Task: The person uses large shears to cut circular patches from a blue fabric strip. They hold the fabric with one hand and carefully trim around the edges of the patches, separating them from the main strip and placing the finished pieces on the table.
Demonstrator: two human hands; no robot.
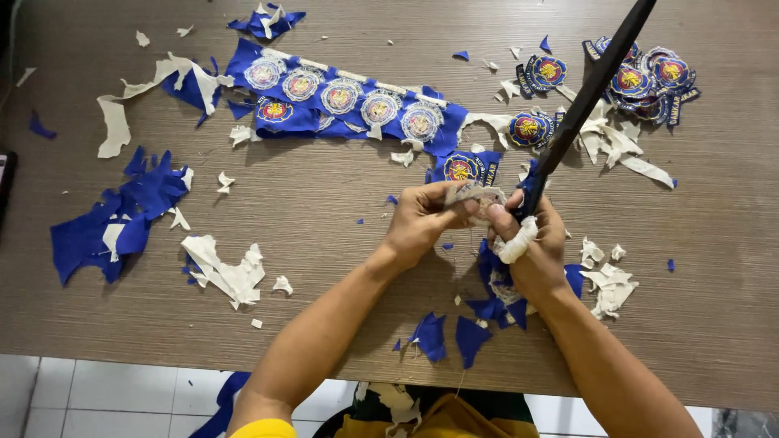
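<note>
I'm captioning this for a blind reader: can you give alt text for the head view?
Two hands hold a round patch over a wooden table; the right hand also grips a long black tool. A blue strip of patches, cut patches and scraps lie around.

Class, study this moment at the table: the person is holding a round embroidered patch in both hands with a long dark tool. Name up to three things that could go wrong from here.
1. The right hand grips the long dark tool right beside the left hand; a slip could hurt the fingers pinching the patch.
2. The tool could damage the patch's edge, as the fingers hide part of it.
3. Blue and white scraps litter the table; the finished patches could get mixed in.
</note>
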